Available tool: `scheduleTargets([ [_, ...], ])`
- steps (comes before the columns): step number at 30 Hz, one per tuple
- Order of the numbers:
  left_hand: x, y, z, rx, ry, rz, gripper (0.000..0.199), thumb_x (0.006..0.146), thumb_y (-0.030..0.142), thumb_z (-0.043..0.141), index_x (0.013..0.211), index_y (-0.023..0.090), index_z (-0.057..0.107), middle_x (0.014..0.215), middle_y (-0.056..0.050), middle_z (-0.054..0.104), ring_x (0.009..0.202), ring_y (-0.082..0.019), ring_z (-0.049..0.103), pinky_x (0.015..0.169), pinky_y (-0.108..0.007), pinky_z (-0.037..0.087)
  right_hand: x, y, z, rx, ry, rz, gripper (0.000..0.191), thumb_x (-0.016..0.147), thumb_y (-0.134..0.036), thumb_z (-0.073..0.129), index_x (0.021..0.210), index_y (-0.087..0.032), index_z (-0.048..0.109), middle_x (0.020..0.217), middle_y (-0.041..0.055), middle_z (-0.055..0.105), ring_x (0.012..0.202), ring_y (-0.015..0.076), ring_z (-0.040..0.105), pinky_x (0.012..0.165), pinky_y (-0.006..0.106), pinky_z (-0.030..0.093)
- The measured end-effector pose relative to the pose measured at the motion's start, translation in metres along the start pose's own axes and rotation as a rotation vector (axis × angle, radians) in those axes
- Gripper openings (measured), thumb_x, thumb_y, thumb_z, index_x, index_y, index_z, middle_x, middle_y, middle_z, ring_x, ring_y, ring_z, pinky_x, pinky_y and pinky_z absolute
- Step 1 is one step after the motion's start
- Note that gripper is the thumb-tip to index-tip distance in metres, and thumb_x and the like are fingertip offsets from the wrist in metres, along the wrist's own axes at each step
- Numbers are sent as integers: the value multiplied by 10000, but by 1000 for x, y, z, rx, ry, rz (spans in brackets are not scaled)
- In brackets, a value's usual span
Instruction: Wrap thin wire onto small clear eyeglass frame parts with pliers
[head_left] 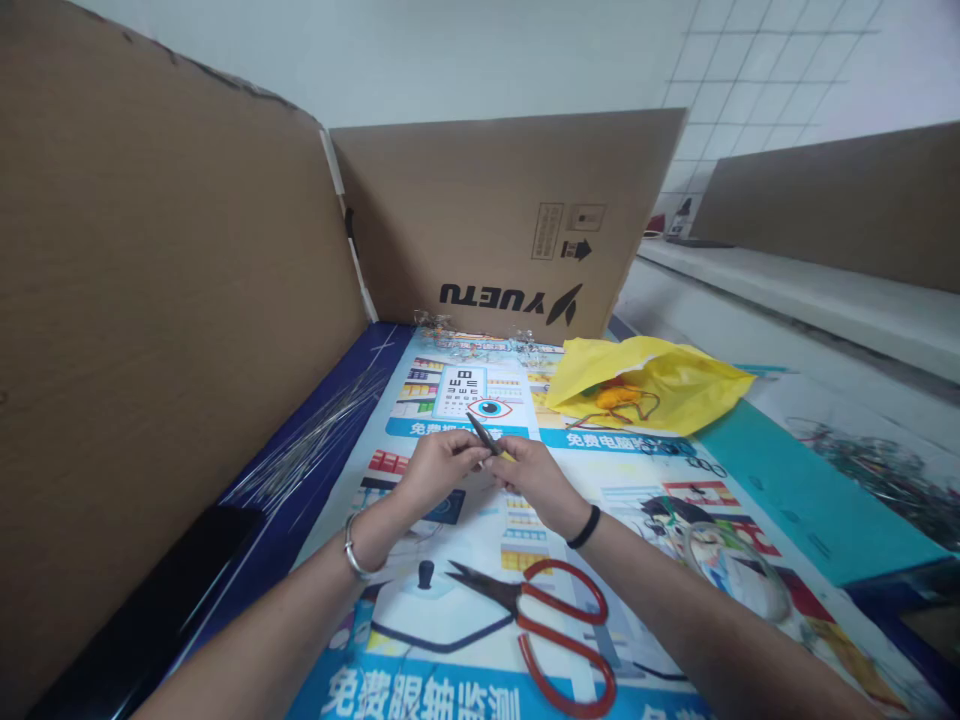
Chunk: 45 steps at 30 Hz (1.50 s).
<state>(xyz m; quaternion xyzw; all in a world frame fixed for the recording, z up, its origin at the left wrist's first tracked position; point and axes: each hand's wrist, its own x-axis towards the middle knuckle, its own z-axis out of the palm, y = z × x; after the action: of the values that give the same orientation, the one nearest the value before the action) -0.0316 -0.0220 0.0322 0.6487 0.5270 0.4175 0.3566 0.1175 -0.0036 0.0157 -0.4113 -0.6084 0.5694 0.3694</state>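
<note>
My right hand is closed around small pointed pliers. Their dark tips point up and to the left, and a bit of yellow handle shows between the fingers. My left hand meets it at the tool, thumb and fingers pinched together; whatever is in that pinch is too small to make out. Nearer to me, between my forearms, large scissors with red handles lie slightly spread on the printed sheet, blades to the left.
Thin straight wires lie on the left, by a long black object. A yellow bag holds orange material at the back right. Tangled wire pieces lie far right. Cardboard panels stand behind and left. A clear round dish sits right.
</note>
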Motion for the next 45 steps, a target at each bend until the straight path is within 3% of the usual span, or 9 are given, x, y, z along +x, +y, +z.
scheduleTargets([
  [5, 2, -4, -3, -180, 165, -7, 148, 747, 297, 534, 717, 165, 593, 683, -13, 639, 639, -138, 605, 577, -236, 456, 0, -1, -2, 96, 3, -23, 210, 700, -355, 611, 724, -162, 533, 566, -41, 505, 469, 69, 429, 443, 200, 327],
  [9, 7, -2, -16, -442, 314, -4, 200, 781, 355, 511, 810, 157, 517, 805, -52, 659, 692, -159, 646, 609, -272, 499, -4, -5, -2, 312, -211, 75, 320, 776, -483, 517, 762, -164, 512, 625, -4, 555, 471, 102, 514, 423, 220, 375],
  [12, 8, 0, -21, -484, 379, 31, 203, 797, 356, 501, 828, 156, 481, 798, -51, 657, 688, -161, 651, 609, -284, 511, -9, -5, 2, 376, -350, 101, 353, 806, -497, 470, 762, -150, 520, 606, 6, 556, 451, 108, 528, 405, 218, 383],
  [15, 6, 1, -19, -475, 386, 81, 193, 813, 353, 484, 841, 162, 469, 797, -46, 654, 700, -163, 652, 609, -286, 516, -13, -4, 8, 391, -404, 113, 351, 815, -484, 462, 755, -143, 522, 601, 10, 560, 443, 110, 535, 397, 215, 385],
  [20, 2, 2, -12, -393, 352, 151, 180, 835, 348, 456, 831, 168, 466, 830, -46, 646, 724, -162, 649, 624, -293, 523, -16, -6, 11, 389, -367, 99, 341, 818, -472, 471, 755, -141, 525, 584, 4, 552, 428, 99, 520, 392, 207, 375],
  [35, -2, 1, -9, -281, 417, 209, 160, 835, 321, 463, 845, 172, 521, 860, -49, 643, 764, -148, 627, 720, -312, 523, -16, -6, 12, 469, -372, 157, 337, 812, -489, 468, 791, -157, 521, 554, -19, 524, 385, 84, 473, 350, 194, 319],
  [40, 0, 1, -9, -336, 381, 166, 169, 816, 322, 491, 843, 164, 546, 859, -45, 642, 723, -130, 614, 684, -285, 524, -15, -5, 12, 363, -294, 132, 369, 791, -537, 470, 778, -170, 504, 533, -38, 497, 356, 60, 418, 321, 170, 260],
  [45, 4, -1, -12, -432, 324, 93, 175, 776, 317, 539, 813, 147, 551, 789, -42, 643, 659, -123, 607, 587, -250, 517, -9, -6, 6, 88, -206, 88, 371, 788, -544, 451, 739, -178, 491, 517, -47, 476, 352, 54, 387, 318, 166, 234],
])
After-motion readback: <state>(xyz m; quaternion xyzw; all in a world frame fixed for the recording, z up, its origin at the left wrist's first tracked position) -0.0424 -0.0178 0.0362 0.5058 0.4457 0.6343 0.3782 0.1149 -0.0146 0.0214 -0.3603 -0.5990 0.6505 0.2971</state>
